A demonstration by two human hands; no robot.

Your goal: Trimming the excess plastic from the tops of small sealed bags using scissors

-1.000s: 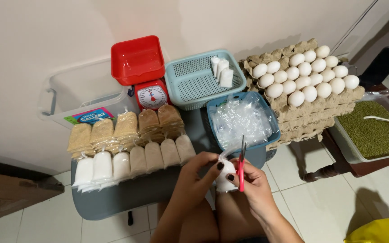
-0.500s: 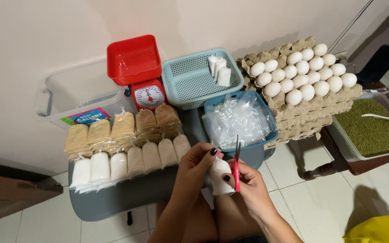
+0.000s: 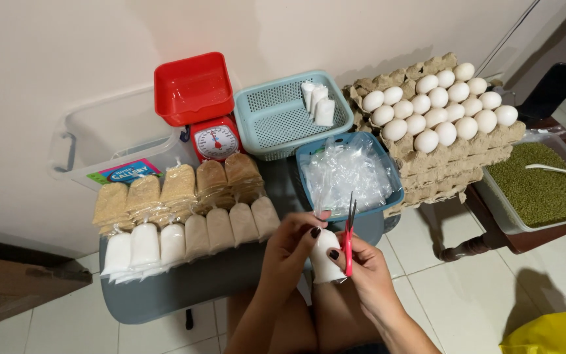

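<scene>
Small white filled bag [image 3: 325, 257] held over the lap, just in front of the grey table [image 3: 165, 295], red-handled scissors [image 3: 348, 241] raised beside it.

Left hand [image 3: 294, 246] wrapped around the bag, fingers closed near its tied top, probably to keep the plastic tail upright for trimming, though the tail itself hard to make out. Right hand [image 3: 365, 272] closed on the scissor handles, blades pointing up and nearly shut, touching the bag's right side. On the table, rows of finished brown and white packets [image 3: 185, 210] lined up on the left; blue basket of empty plastic bags [image 3: 348, 172] at the right end, close for reaching. Behind the table: red scale [image 3: 214, 139], light-blue basket [image 3: 291, 115]. Right of the table: egg trays [image 3: 437, 121], tub of green beans [image 3: 538, 187].
</scene>
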